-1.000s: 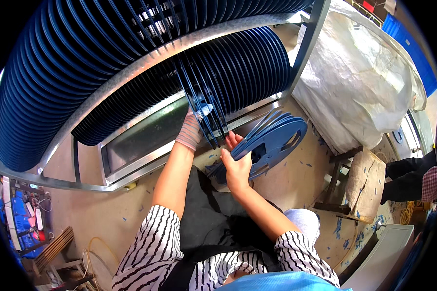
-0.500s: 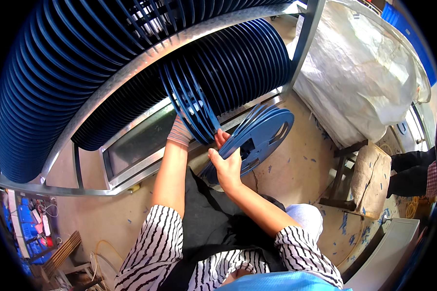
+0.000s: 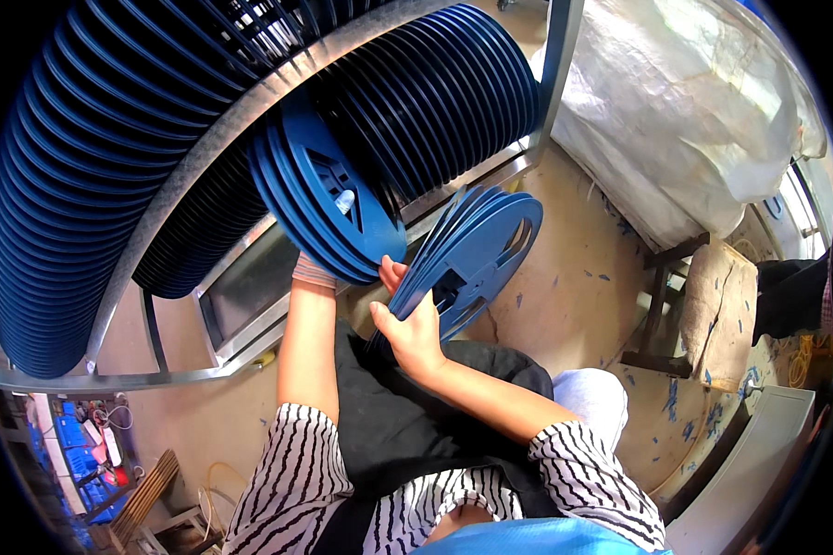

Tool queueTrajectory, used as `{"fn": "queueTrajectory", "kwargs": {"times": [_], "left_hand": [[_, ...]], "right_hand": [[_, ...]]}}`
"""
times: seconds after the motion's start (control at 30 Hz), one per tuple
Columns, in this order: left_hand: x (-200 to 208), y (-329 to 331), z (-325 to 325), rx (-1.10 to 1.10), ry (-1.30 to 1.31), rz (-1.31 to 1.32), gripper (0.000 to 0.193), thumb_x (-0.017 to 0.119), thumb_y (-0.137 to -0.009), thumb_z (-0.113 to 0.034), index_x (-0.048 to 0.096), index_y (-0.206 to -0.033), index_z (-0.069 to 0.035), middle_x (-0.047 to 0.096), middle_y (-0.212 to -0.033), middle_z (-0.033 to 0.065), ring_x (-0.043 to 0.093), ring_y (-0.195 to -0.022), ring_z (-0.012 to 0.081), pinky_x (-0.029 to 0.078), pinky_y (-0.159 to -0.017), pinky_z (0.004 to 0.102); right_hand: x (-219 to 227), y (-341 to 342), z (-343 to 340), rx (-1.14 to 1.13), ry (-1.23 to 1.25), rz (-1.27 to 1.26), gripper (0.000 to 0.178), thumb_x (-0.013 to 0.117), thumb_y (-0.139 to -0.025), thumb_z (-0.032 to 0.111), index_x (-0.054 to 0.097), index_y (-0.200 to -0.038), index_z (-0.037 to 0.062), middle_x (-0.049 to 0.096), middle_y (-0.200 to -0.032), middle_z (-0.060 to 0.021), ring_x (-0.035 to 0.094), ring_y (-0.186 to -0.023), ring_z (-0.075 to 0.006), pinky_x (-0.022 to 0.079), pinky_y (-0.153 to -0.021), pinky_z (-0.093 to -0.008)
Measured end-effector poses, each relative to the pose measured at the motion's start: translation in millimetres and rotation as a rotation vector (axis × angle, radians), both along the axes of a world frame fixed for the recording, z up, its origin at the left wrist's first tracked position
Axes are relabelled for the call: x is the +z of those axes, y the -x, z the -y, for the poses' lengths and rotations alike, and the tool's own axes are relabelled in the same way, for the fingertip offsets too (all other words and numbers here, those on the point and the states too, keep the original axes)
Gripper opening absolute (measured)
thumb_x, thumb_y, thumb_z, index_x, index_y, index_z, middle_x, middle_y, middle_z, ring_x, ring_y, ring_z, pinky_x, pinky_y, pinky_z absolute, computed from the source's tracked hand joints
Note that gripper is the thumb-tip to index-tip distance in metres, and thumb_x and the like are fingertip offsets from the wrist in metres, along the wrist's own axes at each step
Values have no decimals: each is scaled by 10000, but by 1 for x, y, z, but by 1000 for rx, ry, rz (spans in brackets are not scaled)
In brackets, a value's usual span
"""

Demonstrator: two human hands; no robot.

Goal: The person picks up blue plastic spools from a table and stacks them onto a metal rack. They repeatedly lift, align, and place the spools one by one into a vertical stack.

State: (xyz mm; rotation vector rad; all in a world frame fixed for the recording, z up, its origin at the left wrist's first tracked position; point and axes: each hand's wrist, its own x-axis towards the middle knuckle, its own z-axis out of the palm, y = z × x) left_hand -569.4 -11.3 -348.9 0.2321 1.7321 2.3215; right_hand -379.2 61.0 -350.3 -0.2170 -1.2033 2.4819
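Left of centre, the gloved left hand is clamped on tilted blue discs. At centre, the right hand grips a fanned stack. A disc-filled metal rack spans the upper left.

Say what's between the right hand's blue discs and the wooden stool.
Floor with small blue scraps separates the blue discs in the right hand from the stool, in the head view.

Fingers holding blue reels, metal rack, white sheeting
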Motion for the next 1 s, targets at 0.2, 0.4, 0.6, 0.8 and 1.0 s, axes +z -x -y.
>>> {"fn": "queueTrajectory", "kwargs": {"times": [0.2,0.4,0.6,0.8,1.0], "left_hand": [[36,-15,-4,-12,60,-152,335,712,-822,-32,591,-1131,-78,618,-1072,27,589,-940,148,542,-810,292],[14,13,-1,-24,-35,-32,192,701,-842,-45,604,-986,-126,616,-899,-14,589,-783,104,539,-669,253],[15,17,-12,8,47,-25,172,742,-827,-108,586,-871,-165,573,-788,-39,553,-673,104,504,-574,256],[18,16,-10,-5,4,-77,238,714,-834,-50,594,-1026,-124,607,-920,-11,577,-780,113,533,-654,267],[18,20,-4,-70,-29,-10,393,703,-821,-49,550,-1181,-88,615,-1073,48,598,-923,180,550,-831,317]], "right_hand": [[5,-3,2,27,41,6,621,646,-851,40,282,-1344,-64,348,-1464,-237,350,-1373,-319,282,-1132,-415],[6,6,-4,-11,60,-11,625,656,-867,75,281,-1349,-55,341,-1466,-233,352,-1369,-320,284,-1131,-413],[10,7,-14,-17,10,-2,640,674,-868,106,283,-1346,-59,343,-1464,-237,360,-1364,-318,283,-1131,-414],[16,0,-10,-17,5,-19,669,675,-859,98,265,-1360,-73,341,-1464,-239,345,-1373,-322,274,-1137,-418],[14,7,-8,-2,68,-3,670,672,-862,88,264,-1373,-59,333,-1472,-234,345,-1374,-321,290,-1128,-407]]}}
